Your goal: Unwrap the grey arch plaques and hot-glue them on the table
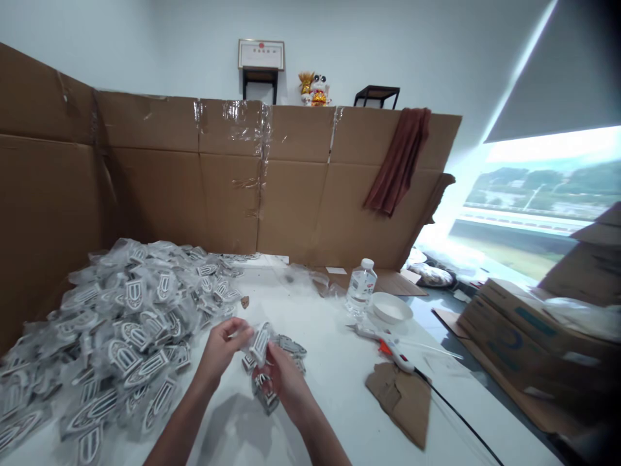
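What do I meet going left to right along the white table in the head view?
Heap of bagged grey-and-white badges → left hand → right hand → clear plastic water bottle → white round bowl → white-and-orange glue gun.

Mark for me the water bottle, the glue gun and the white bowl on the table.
water bottle [361, 288], head view, on the clear body below the cap.
glue gun [394, 353], head view, on the white barrel near the orange trigger.
white bowl [391, 308], head view, on its near rim.
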The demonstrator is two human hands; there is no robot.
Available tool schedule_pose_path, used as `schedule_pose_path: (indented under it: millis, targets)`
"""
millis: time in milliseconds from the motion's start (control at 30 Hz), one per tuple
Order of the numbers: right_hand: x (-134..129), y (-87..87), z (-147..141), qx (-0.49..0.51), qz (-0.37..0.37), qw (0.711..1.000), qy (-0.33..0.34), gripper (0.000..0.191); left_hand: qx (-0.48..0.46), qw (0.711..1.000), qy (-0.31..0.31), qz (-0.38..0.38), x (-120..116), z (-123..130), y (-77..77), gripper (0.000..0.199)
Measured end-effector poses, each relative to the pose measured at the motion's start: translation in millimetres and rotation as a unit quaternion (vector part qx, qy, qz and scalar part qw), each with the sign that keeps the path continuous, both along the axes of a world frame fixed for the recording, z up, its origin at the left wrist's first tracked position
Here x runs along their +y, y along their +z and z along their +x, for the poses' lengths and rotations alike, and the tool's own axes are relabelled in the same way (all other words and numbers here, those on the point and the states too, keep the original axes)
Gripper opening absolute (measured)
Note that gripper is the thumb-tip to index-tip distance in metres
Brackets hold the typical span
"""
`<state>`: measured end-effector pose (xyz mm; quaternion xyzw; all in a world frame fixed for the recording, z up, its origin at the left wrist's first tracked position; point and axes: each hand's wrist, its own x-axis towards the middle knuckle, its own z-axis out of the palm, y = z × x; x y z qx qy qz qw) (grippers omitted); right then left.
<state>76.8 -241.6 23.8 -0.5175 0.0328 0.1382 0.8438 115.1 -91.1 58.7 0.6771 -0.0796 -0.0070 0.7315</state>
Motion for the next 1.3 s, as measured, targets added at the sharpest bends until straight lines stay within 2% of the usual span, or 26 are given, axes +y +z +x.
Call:
schedule_pose_path:
  millis: [67,167,233,333,400,500,567,633,733,800,867,933,1000,1133,1200,1300]
  targets:
    - [-5.5,-5.6,1.0,-0.007,-0.013,1.000,-0.021,0.050,0.010,1.000,-0.022,-0.011,-8.4,-2.3,-16.9,0.037]
    - [-19.8,-16.2,6.2,-0.055,-0.132,0.988,-0.050,0.048,0.035,0.998,-0.046,-0.025,-15.0,-0.1,-38.5,0.041]
    - [-29.0,-20.4,10.2,-0.123,-0.248,0.958,-0.080,0.045,0.054,0.996,-0.060,-0.030,-18.4,3.3,-49.5,0.044]
    - [-38.1,-17.0,14.1,-0.219,-0.393,0.882,-0.137,0.041,0.059,0.995,-0.080,-0.020,-21.8,9.2,-62.3,0.044]
    - [-40.9,-9.1,15.8,-0.246,-0.445,0.848,-0.147,0.039,0.050,0.995,-0.080,0.006,-20.5,13.5,-69.3,0.043]
    - [-42.8,4.1,19.4,-0.255,-0.470,0.835,-0.130,0.037,0.029,0.997,-0.039,0.067,-9.8,21.2,-75.6,0.040]
    - [-44.1,9.8,23.4,-0.267,-0.461,0.837,-0.124,0.036,-0.002,0.991,0.014,0.136,3.7,27.6,-75.8,0.038]
    - [-46.1,12.6,28.6,-0.276,-0.433,0.849,-0.125,0.038,-0.041,0.973,0.079,0.215,20.6,35.2,-73.5,0.034]
    - [-51.6,16.4,39.8,-0.238,-0.356,0.896,-0.112,0.042,-0.103,0.930,0.161,0.314,45.9,48.7,-68.8,0.030]
    - [-57.5,21.8,51.5,-0.176,-0.281,0.938,-0.104,0.042,-0.119,0.903,0.207,0.358,58.0,57.8,-66.5,0.031]
    - [-65.3,30.0,67.1,-0.109,-0.184,0.968,-0.134,0.041,-0.115,0.883,0.234,0.390,64.0,65.8,-64.8,0.035]
    - [-73.4,38.2,84.3,-0.045,-0.067,0.978,-0.192,0.040,-0.096,0.868,0.244,0.422,64.4,72.4,-63.5,0.040]
    - [-79.1,43.0,99.3,0.007,0.012,0.981,-0.192,0.046,-0.062,0.850,0.245,0.462,61.5,78.3,-62.2,0.042]
    - [-77.7,38.3,113.5,0.043,0.042,0.991,-0.117,0.048,0.012,0.828,0.242,0.505,55.6,92.2,-59.1,0.047]
    - [-72.7,33.5,114.5,0.040,0.036,0.996,-0.072,0.045,0.023,0.831,0.245,0.498,55.3,99.9,-56.2,0.047]
    - [-65.1,33.0,114.6,0.030,0.014,0.999,-0.042,0.042,0.022,0.841,0.246,0.482,57.5,109.0,-48.1,0.043]
